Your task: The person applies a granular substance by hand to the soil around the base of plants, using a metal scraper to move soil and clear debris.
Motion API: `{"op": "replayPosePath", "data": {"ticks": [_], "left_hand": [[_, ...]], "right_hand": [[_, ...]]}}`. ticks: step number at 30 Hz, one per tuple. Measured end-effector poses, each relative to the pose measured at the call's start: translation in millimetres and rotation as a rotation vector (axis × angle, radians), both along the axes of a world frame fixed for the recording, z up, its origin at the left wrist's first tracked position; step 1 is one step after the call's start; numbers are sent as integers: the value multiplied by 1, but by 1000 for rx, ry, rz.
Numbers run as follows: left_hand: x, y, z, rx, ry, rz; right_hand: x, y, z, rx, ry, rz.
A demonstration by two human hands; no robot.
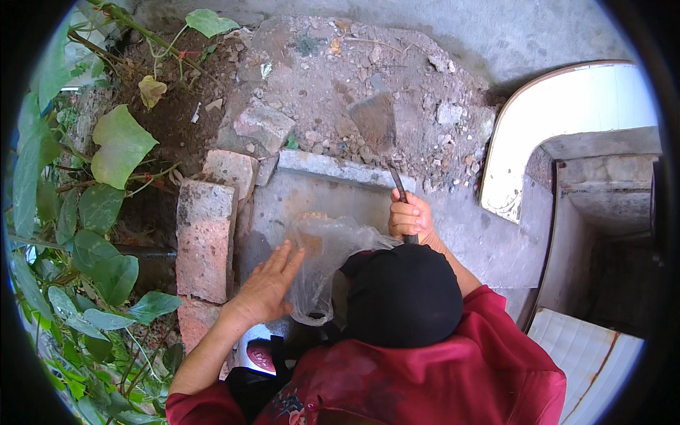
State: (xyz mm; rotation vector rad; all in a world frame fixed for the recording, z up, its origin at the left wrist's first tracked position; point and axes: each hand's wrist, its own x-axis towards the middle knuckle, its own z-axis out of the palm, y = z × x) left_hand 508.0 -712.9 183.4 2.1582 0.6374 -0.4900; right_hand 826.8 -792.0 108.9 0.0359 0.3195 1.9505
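Observation:
My right hand (pixel 411 217) grips the dark handle of a trowel-like digging tool (pixel 376 121). Its flat, dirt-coated blade rests on a heap of loose soil and rubble (pixel 313 74). On the left, my left hand (pixel 268 284) is held flat, palm down, with its fingers extended and nothing in its grasp. Beside its fingertips lies a crumpled clear plastic bag (pixel 340 239) over the concrete floor (pixel 255 244); whether they touch I cannot tell. A rounded black cloth-covered shape (pixel 406 295) hides the tool's lower end and part of the bag.
A grey concrete curb (pixel 340 169) edges the soil. Worn red bricks (pixel 204 239) line the left side, beside leafy vines (pixel 106 265). A curved white panel (pixel 536 117) stands at the right, near a recessed opening (pixel 611 255) and a rust-marked white sheet (pixel 584 361).

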Motion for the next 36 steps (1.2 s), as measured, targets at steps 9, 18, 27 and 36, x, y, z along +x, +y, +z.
{"op": "replayPosePath", "data": {"ticks": [9,18,27,36], "left_hand": [[0,0,2,-14,-83,67],[-3,14,-9,164,-184,338],[33,50,-39,578,-144,361],[99,121,-71,859,-129,364]], "right_hand": [[2,10,7,-138,-457,-41],[-54,96,37,-55,-1664,21],[-90,227,30,259,-2088,204],[-79,258,42,308,-2120,425]]}}
